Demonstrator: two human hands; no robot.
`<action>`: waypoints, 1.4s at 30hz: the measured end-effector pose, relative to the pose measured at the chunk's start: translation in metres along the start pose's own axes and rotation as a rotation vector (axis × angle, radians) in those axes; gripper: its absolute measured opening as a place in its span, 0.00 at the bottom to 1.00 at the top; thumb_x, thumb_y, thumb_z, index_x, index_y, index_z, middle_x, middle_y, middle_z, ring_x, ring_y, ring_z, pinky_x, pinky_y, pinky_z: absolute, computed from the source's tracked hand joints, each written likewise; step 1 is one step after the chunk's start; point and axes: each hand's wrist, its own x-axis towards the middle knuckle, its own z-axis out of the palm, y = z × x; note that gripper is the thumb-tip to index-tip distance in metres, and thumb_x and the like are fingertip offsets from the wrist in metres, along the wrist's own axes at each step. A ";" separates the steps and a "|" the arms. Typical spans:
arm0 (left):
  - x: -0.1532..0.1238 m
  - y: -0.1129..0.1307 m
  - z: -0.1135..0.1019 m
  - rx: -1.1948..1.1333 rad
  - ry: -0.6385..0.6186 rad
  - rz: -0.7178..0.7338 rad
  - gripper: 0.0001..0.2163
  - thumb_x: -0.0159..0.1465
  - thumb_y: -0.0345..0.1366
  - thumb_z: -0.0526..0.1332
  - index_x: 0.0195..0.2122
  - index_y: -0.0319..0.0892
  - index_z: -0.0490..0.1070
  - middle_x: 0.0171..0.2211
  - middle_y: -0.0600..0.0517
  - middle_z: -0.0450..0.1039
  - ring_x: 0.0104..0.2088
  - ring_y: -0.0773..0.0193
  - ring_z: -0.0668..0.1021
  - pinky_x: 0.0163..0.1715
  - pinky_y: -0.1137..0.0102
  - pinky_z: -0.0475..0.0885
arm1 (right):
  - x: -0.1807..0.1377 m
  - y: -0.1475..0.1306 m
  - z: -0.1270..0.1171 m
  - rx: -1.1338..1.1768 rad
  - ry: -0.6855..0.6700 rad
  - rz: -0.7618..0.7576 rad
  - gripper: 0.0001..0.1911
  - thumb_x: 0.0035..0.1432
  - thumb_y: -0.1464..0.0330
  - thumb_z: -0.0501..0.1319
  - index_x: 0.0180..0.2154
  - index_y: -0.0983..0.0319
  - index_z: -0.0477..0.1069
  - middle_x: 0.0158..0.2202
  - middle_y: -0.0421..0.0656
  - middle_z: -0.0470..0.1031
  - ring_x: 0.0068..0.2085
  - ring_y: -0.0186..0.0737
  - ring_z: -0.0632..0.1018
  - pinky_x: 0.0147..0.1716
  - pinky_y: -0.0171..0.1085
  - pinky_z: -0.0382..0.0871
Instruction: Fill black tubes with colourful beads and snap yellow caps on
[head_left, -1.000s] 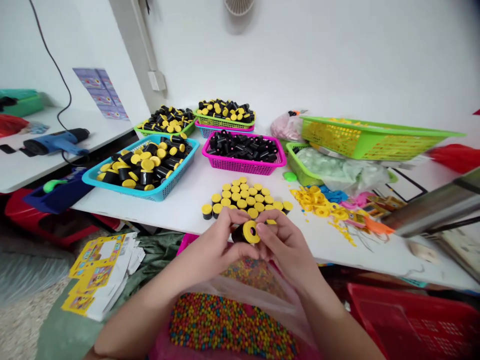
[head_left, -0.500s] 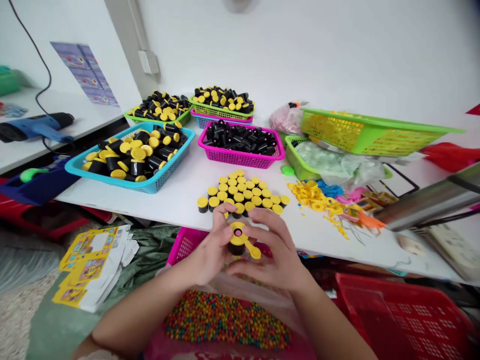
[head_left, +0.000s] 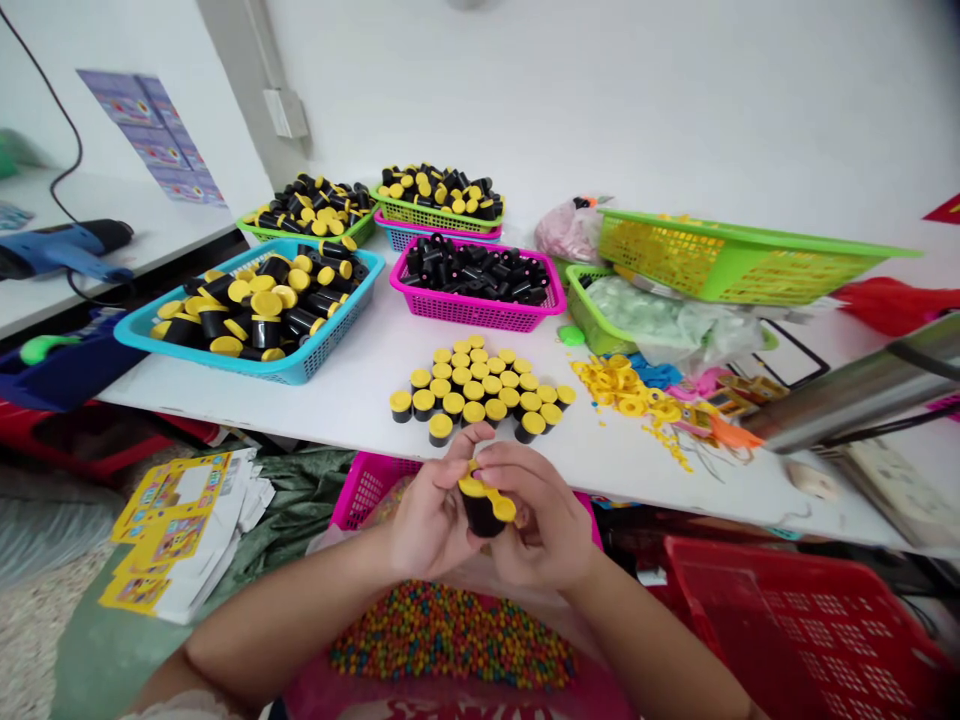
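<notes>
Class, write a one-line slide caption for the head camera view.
Both hands, left hand and right hand, hold a black tube with yellow cap over candy beads.

Blue heat gun (head_left: 64, 247) on side table (cord attached), red crate (head_left: 810, 640), yellow printed cards (head_left: 176, 530) on floor

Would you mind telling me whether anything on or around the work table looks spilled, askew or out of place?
Yes: yellow printed cards lie scattered on the floor left of the table, and loose yellow rings sprawl in an untidy heap beside the neatly grouped capped tubes. The black tube in both hands looks intact.
</notes>
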 end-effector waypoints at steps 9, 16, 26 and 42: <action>-0.013 0.029 -0.009 1.081 -0.426 0.544 0.13 0.71 0.44 0.47 0.53 0.54 0.44 0.47 0.49 0.67 0.49 0.59 0.71 0.52 0.56 0.63 | 0.012 0.005 -0.005 0.728 -0.028 0.553 0.29 0.44 0.55 0.73 0.50 0.49 0.73 0.51 0.44 0.72 0.52 0.46 0.74 0.49 0.46 0.72; -0.034 0.056 0.012 1.801 -0.384 0.449 0.17 0.58 0.24 0.56 0.45 0.48 0.67 0.47 0.49 0.73 0.51 0.53 0.69 0.50 0.59 0.60 | -0.003 0.011 0.019 1.135 -0.305 0.894 0.27 0.40 0.53 0.74 0.41 0.61 0.76 0.37 0.42 0.74 0.36 0.36 0.76 0.37 0.35 0.72; -0.040 0.079 -0.042 1.767 0.270 0.430 0.21 0.64 0.44 0.60 0.57 0.49 0.60 0.51 0.46 0.72 0.51 0.55 0.75 0.50 0.60 0.70 | 0.002 0.030 0.012 0.239 -0.127 0.554 0.31 0.54 0.58 0.67 0.57 0.54 0.60 0.52 0.49 0.68 0.50 0.46 0.72 0.46 0.47 0.71; 0.018 0.074 -0.104 1.521 0.311 0.384 0.50 0.43 0.45 0.75 0.60 0.46 0.42 0.64 0.32 0.49 0.64 0.40 0.60 0.60 0.46 0.59 | -0.048 0.122 -0.061 -0.495 -0.036 0.583 0.73 0.34 0.46 0.72 0.65 0.64 0.25 0.65 0.65 0.35 0.66 0.71 0.45 0.58 0.65 0.54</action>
